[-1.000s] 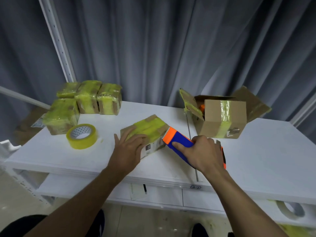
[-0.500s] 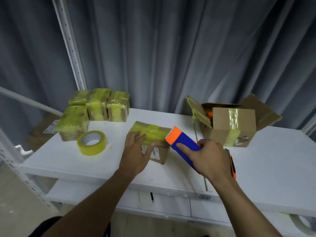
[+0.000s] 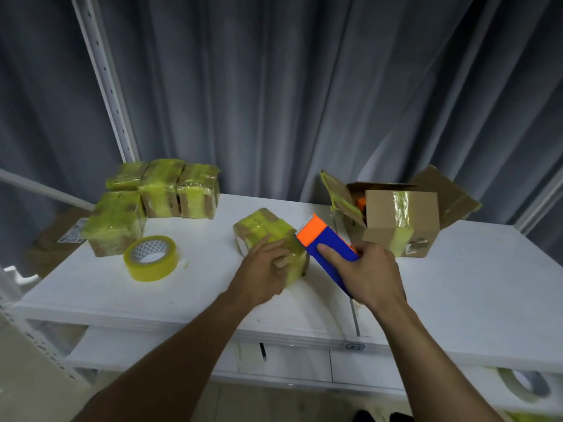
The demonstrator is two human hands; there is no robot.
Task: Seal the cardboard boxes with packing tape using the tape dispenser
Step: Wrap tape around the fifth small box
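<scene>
A small cardboard box point(image 3: 268, 231) wrapped in yellowish tape sits mid-table, turned at an angle. My left hand point(image 3: 262, 271) grips its near end, fingers curled over the top. My right hand point(image 3: 370, 274) holds a blue tape dispenser point(image 3: 330, 248) with an orange head, and the head sits right against the box's right edge. A larger cardboard box point(image 3: 399, 222) with open flaps and a strip of tape down its front stands behind the dispenser, something orange showing inside.
Several taped boxes point(image 3: 158, 197) are stacked at the back left of the white table point(image 3: 472, 287). A loose roll of yellow tape point(image 3: 150, 257) lies in front of them. A grey curtain hangs behind. Another tape roll point(image 3: 524, 385) rests on the lower shelf at right.
My left hand has rotated the small box on the table, so a different side faces me. The dispenser stays close to the box's right side. The camera has shifted.
</scene>
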